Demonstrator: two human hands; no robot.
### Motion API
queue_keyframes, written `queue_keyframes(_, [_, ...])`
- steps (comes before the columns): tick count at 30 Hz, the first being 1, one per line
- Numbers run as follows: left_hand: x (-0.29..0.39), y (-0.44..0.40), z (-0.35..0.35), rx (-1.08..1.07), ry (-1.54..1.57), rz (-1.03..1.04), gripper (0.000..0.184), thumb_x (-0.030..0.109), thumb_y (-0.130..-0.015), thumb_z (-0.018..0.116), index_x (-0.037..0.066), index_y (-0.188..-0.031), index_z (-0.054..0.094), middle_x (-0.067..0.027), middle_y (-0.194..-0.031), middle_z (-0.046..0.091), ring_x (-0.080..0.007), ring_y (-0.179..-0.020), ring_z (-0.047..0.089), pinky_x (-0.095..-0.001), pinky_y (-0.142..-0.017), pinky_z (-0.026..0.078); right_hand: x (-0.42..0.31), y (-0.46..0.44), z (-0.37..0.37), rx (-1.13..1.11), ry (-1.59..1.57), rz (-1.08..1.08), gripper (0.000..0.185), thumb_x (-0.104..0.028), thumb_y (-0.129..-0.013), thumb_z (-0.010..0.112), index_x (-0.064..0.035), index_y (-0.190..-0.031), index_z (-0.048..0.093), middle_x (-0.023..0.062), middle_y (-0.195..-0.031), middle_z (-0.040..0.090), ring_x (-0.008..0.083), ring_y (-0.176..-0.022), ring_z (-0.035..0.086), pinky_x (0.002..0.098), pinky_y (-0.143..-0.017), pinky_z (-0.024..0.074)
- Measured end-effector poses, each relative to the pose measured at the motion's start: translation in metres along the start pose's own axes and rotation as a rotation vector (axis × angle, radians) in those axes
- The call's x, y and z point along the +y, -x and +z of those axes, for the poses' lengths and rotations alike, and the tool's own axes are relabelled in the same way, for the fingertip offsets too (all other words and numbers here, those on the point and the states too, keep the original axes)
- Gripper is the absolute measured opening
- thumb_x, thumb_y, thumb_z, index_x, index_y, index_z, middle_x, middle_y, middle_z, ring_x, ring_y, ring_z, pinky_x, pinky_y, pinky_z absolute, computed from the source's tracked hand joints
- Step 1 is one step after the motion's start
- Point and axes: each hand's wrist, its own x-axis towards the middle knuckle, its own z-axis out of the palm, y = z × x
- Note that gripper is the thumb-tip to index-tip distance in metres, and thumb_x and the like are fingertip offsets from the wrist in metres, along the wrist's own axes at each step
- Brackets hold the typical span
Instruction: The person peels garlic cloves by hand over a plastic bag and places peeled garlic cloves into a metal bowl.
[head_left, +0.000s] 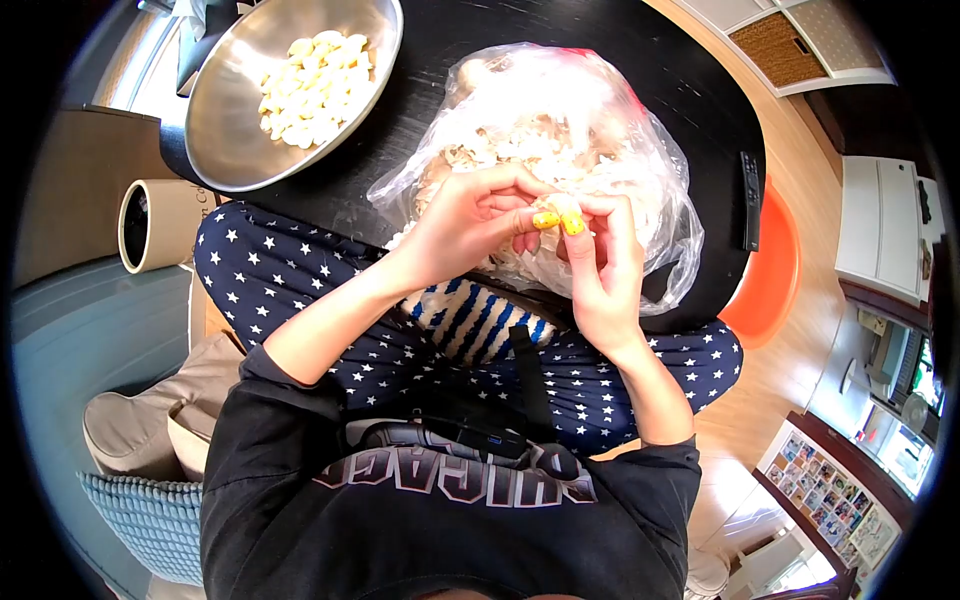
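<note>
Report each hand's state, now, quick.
Left hand: closed, thumb and fingers pinching a small pale piece.
Right hand: closed, pinching the same piece from the other side.

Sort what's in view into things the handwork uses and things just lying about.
Likely in use:
- small pale piece, pinched between left hand and right hand
- clear plastic bag with papery scraps
- metal bowl holding pale pieces

Apparently just lying about:
- black remote
- orange seat
- ribbed blue cushion
</note>
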Motion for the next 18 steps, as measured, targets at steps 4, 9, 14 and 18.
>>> queue_keyframes(4, [-0.008, -0.001, 0.013, 0.114, 0.082, 0.037, 0.015, 0.001, -0.086, 0.054, -0.003, -0.100, 0.055, -0.0040, -0.083, 0.061, -0.0053, -0.072, 0.057, -0.0195, -0.065, 0.048, 0.005, 0.002, 0.006, 0.076, -0.105, -0.050, 0.014, -0.009, -0.091, 0.046, 0.0005, -0.101, 0.045, 0.0087, -0.087, 0.058, 0.0106, -0.079, 0.054, 0.0237, -0.070, 0.0432])
queue_keyframes(9, [-0.004, 0.000, 0.007, 0.086, -0.009, 0.036, 0.020, 0.003, -0.086, 0.055, -0.004, -0.105, 0.055, -0.0023, -0.083, 0.060, -0.0041, -0.069, 0.054, -0.0177, -0.061, 0.045, 0.005, -0.001, 0.005, 0.077, -0.057, -0.039, 0.024, -0.004, -0.089, 0.046, 0.0000, -0.113, 0.046, 0.0108, -0.093, 0.058, 0.0137, -0.084, 0.056, 0.0259, -0.075, 0.0442])
queue_keyframes(14, [0.004, -0.002, 0.000, 0.048, -0.224, 0.059, 0.022, 0.001, -0.085, 0.054, -0.002, -0.106, 0.057, -0.0037, -0.079, 0.060, -0.0052, -0.065, 0.053, -0.0186, -0.058, 0.045, -0.001, -0.005, -0.001, -0.016, 0.249, -0.186, 0.034, 0.006, -0.082, 0.048, -0.0010, -0.115, 0.047, 0.0173, -0.099, 0.054, 0.0283, -0.087, 0.057, 0.0313, -0.078, 0.0449])
queue_keyframes(18, [0.012, -0.001, -0.002, 0.033, -0.484, 0.139, 0.024, 0.002, -0.084, 0.053, 0.000, -0.107, 0.058, -0.0070, -0.075, 0.061, -0.0080, -0.062, 0.055, -0.0216, -0.057, 0.046, -0.006, -0.005, -0.001, 0.056, 0.518, -0.322, 0.034, 0.010, -0.081, 0.047, -0.0011, -0.113, 0.051, 0.0163, -0.100, 0.057, 0.0292, -0.092, 0.057, 0.0317, -0.081, 0.0436])
